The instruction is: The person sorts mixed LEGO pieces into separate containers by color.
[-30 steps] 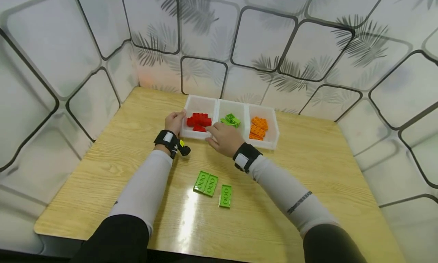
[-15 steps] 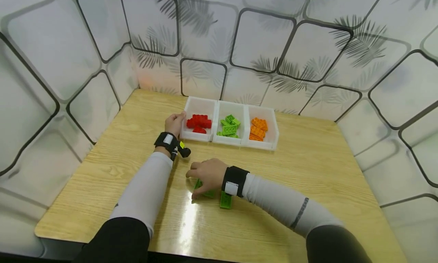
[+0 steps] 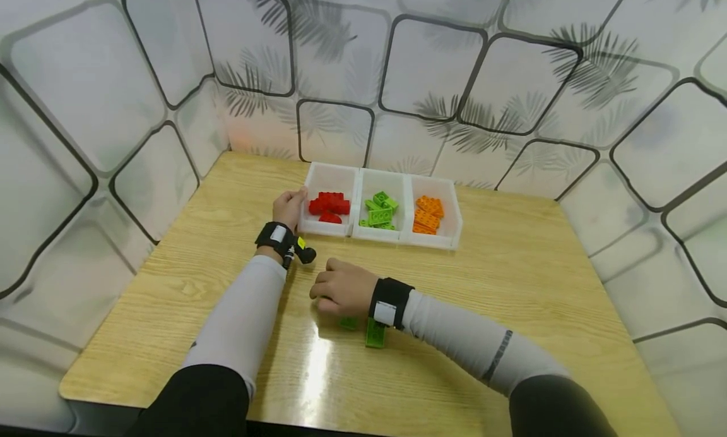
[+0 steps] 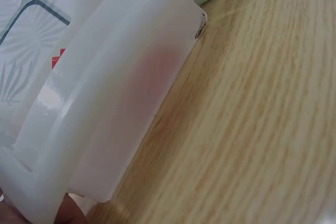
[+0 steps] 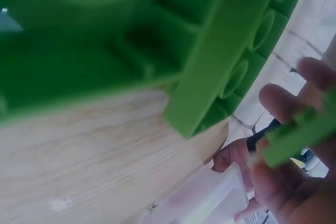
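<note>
My left hand (image 3: 288, 208) grips the left end of a white three-part box; in the left wrist view the box wall (image 4: 121, 103) fills much of the picture, fingers (image 4: 71, 211) at its lower corner. Below the box, my right hand (image 3: 345, 290) is low over the table with its fingers drawn in. In the right wrist view it pinches a green building brick (image 5: 302, 135) between thumb and fingers. Two green bricks lie hollow side up on the table: one (image 3: 349, 323) mostly hidden under the right hand, the other (image 3: 375, 335) under the wrist.
The box's compartments hold red bricks (image 3: 329, 204), green bricks (image 3: 379, 213) and orange bricks (image 3: 427, 216). Behind the wooden table (image 3: 511, 285) stands a patterned screen (image 3: 341, 52), closing in the back and both sides.
My right hand has come from the box's green compartment down to the green bricks on the table. Its spread fingers have since closed on one brick. The left hand stays on the box.
</note>
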Demonstrator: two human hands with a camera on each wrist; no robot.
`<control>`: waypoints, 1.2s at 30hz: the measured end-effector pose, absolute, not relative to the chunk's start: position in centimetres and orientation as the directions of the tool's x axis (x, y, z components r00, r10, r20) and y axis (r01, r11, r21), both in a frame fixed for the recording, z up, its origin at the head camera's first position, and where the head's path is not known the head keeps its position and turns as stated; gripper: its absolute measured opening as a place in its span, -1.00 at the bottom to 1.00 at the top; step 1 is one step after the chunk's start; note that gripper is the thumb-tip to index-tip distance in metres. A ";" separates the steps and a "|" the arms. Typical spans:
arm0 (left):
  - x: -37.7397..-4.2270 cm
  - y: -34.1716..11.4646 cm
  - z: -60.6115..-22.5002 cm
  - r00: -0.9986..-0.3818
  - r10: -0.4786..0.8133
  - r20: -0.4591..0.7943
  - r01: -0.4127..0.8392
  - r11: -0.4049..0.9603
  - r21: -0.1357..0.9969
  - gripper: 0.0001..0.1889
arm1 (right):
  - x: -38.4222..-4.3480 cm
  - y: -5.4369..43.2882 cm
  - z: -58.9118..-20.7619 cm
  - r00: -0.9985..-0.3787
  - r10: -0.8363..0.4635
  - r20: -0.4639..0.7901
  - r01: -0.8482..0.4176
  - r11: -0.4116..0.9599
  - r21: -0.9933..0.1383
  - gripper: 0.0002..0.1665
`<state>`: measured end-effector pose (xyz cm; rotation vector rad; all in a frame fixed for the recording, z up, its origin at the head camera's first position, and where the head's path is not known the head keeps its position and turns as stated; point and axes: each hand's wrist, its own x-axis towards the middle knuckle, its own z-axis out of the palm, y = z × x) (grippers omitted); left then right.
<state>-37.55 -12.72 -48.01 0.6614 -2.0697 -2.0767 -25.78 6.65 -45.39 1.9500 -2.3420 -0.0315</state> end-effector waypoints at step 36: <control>-37.4 -12.6 -48.1 -0.901 -0.388 -0.192 -0.181 -0.065 0.981 -0.69 | -33.9 10.4 -43.2 -0.600 -0.763 0.239 -0.800 0.578 -0.163 -0.62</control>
